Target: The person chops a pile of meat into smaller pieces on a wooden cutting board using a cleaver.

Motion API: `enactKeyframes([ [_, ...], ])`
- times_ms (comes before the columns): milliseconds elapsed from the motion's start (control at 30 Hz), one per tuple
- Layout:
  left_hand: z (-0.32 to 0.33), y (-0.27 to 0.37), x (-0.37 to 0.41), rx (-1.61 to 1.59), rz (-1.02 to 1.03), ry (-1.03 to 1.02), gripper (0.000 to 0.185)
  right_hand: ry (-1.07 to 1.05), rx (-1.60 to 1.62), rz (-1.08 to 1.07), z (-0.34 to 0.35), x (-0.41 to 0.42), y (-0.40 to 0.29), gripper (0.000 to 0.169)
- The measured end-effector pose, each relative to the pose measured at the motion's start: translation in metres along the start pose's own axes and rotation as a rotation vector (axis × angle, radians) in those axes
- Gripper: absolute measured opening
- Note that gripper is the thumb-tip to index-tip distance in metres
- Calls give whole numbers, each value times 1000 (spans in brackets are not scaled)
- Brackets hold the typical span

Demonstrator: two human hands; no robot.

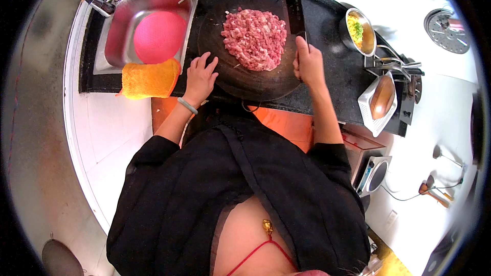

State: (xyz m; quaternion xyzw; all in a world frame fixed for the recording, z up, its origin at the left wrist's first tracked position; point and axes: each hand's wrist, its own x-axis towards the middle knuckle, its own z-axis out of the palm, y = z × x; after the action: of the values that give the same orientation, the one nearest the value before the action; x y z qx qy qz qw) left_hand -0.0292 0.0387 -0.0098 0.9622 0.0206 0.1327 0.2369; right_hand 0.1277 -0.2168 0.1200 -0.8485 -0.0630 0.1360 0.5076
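Note:
A round mound of chopped raw meat [255, 40] lies on a dark round chopping board [245, 88] on the black counter. My right hand [309, 61] grips the handle of a cleaver [292, 2], whose broad dark blade points away from me to the right of the meat. My left hand [200, 76], with a pale bangle at the wrist, rests with spread fingers at the board's left edge and holds nothing. Whether the blade touches the board I cannot tell.
On the left, a steel sink [124, 27] holds a pink colander [160, 36]; an orange cloth [150, 80] hangs over its near rim. To the right stand a metal bowl [369, 36] of yellow and green food, a utensil rack [391, 63] and a white basket [366, 117].

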Motion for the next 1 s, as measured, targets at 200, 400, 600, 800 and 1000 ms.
enactKeyframes([
  [200,1,-2,-4,5,5,-16,49,-167,-20,335,12,7,27,53],
  [400,-3,1,3,0,21,3,50,255,-338,-580,14,18,46,47],
  [600,-1,-1,-1,-19,16,6,49,-157,5,319,4,13,21,53],
  [800,-4,1,0,-33,-4,-16,46,42,27,65,6,-11,3,52],
  [1000,-4,-1,-3,-59,14,-1,42,-213,-61,297,14,2,48,50],
])
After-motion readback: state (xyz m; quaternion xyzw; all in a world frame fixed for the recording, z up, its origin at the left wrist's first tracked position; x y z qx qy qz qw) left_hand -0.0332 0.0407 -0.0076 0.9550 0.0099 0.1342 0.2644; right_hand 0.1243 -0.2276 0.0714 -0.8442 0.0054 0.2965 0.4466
